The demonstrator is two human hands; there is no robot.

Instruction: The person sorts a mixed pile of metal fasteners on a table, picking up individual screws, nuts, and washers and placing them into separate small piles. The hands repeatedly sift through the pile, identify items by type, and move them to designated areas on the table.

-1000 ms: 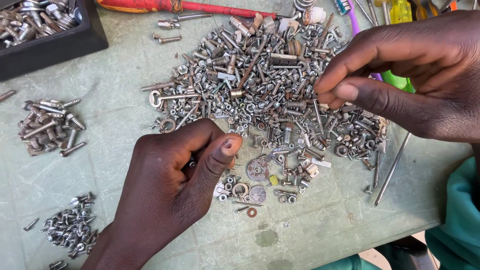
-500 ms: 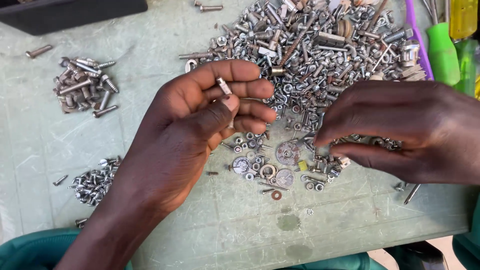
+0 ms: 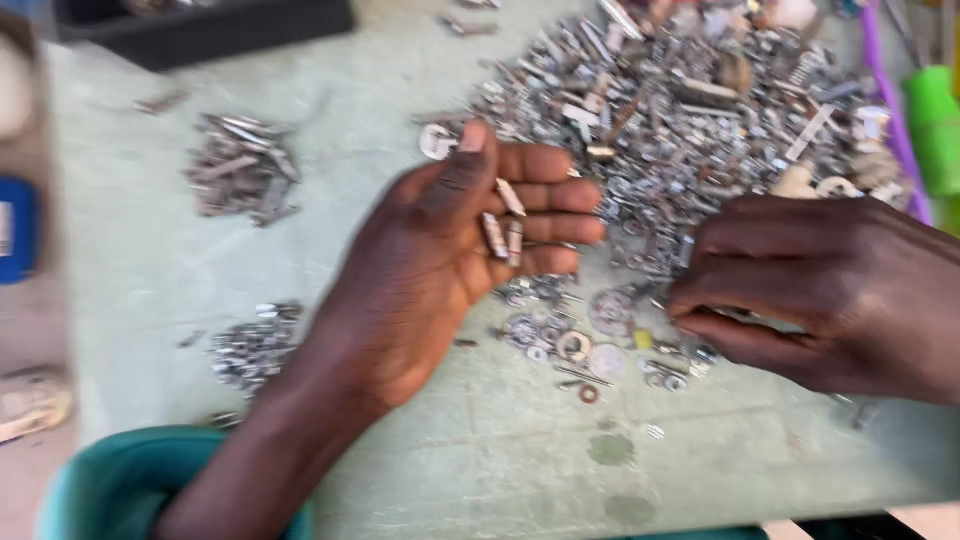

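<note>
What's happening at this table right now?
A person is picking through a big heap of mixed screws, nuts and washers on a pale green table. The left hand is palm up with a few small screws lying on its fingers. The right hand pinches at the heap's near edge. Smaller piles sit to the left.

I see a heap of screws and bolts (image 3: 690, 110) of bare, shiny silver metal, and the three small screws (image 3: 503, 225) in my left hand (image 3: 450, 260) look the same. The table (image 3: 130, 260) is matt pale green, stained; the tray (image 3: 210, 30) looks like matt black plastic.
</note>
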